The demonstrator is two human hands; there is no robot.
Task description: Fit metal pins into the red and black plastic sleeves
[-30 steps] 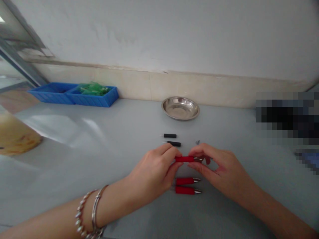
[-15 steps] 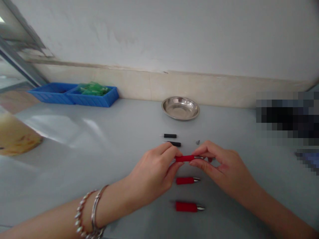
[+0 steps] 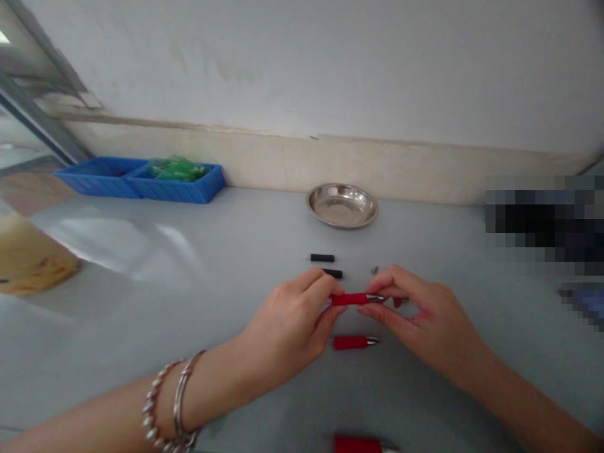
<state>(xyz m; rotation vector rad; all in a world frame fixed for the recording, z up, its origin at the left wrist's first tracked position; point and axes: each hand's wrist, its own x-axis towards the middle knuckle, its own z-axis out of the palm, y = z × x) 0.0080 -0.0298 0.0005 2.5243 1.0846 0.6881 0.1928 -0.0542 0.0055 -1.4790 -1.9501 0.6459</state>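
Observation:
Between both hands, held level above the grey table, is a red pen barrel (image 3: 349, 299) with a silver conical tip on its right end. My left hand (image 3: 295, 321) pinches the left end between thumb and fingers. The thumb and fingers of my right hand (image 3: 419, 311) close on it where the red part meets the silver tip. Below the hands lies another red pen barrel (image 3: 350, 343) with a silver tip. A third red barrel (image 3: 357, 444) is cut off by the bottom edge. Beyond the hands are two black tubes (image 3: 322, 258) and a small silver cone (image 3: 374, 269).
A round metal dish (image 3: 342, 206) stands near the wall. Two blue bins (image 3: 177, 190) sit at the back left, the right one holding green plastic. A clear plastic sheet (image 3: 127, 245) and a yellowish rounded object (image 3: 33, 258) lie at left. Pixelated dark things occupy the right edge.
The nearest red pen barrel on the table has moved toward me, now partly out of view. Both hands keep hold of their pen barrel almost unmoved.

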